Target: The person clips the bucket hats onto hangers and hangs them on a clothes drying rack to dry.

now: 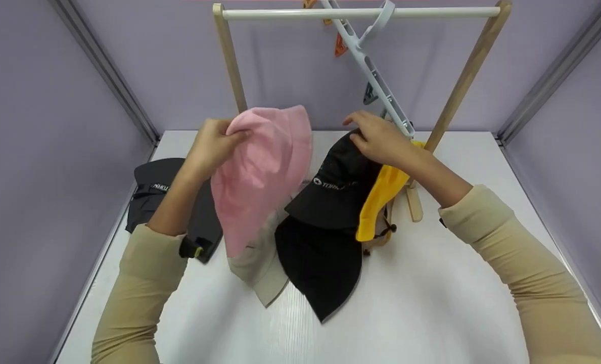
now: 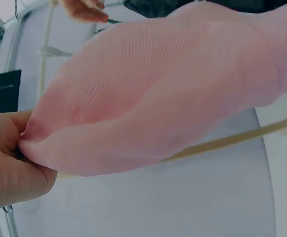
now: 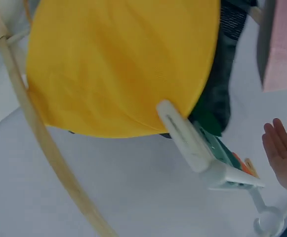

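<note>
My left hand pinches the crown of a pink bucket hat between thumb and fingers; the brim side hangs down. In the left wrist view the pink fabric fills much of the frame. My right hand is beside the top of a black bucket hat with white lettering. In the right wrist view its fingers are straight and hold nothing. A yellow hat hangs behind the black one, at the low end of a tilted pale clip hanger.
The hanger hooks over a white bar on a wooden stand. Another black hat and a beige hat lie on the white table. Dark caps lie at the left. Orange clips sit near the hanger's high end.
</note>
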`<state>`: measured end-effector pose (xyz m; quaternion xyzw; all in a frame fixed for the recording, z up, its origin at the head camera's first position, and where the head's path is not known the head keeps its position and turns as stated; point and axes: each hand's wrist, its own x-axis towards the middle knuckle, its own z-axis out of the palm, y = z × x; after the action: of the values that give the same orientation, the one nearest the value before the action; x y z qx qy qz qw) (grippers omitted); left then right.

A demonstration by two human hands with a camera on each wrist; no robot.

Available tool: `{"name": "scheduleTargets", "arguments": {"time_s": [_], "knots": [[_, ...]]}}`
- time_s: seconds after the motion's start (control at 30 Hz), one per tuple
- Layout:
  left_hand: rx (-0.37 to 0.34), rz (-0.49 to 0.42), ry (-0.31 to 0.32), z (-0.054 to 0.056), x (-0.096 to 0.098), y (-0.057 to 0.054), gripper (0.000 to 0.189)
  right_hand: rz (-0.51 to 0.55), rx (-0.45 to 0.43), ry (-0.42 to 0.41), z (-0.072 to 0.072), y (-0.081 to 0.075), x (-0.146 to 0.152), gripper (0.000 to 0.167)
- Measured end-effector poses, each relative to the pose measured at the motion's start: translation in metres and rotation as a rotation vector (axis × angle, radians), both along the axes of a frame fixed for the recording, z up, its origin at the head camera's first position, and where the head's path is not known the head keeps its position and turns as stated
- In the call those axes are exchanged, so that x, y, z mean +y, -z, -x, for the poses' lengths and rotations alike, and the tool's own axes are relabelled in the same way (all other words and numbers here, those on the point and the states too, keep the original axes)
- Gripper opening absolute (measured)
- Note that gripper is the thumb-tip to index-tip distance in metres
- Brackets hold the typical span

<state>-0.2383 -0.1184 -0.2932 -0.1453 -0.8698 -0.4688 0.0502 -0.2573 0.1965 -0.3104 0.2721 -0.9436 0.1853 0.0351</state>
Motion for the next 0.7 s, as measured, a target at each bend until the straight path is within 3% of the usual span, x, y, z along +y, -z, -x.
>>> {"name": "scheduleTargets", "arguments": {"time_s": [0.17,0.37,0.53,0.7], "knots": [[0.004,0.028,-0.101,0.014,-0.005,0.009,0.021,-0.273,0.031,-0.067,0.012,0.021,-0.005,0.04],[-0.001,0.047,-0.141,0.025,0.003,0.024,0.022,-0.482,0.12,-0.178,0.023,0.04,-0.023,0.044],[-0.006,0.042,-0.147,0.031,0.019,0.038,0.022,-0.584,0.137,-0.213,0.025,0.047,-0.038,0.041],[-0.032,0.03,-0.143,0.033,0.035,0.051,0.02,-0.586,0.271,-0.195,0.024,0.055,-0.041,0.018]]}}
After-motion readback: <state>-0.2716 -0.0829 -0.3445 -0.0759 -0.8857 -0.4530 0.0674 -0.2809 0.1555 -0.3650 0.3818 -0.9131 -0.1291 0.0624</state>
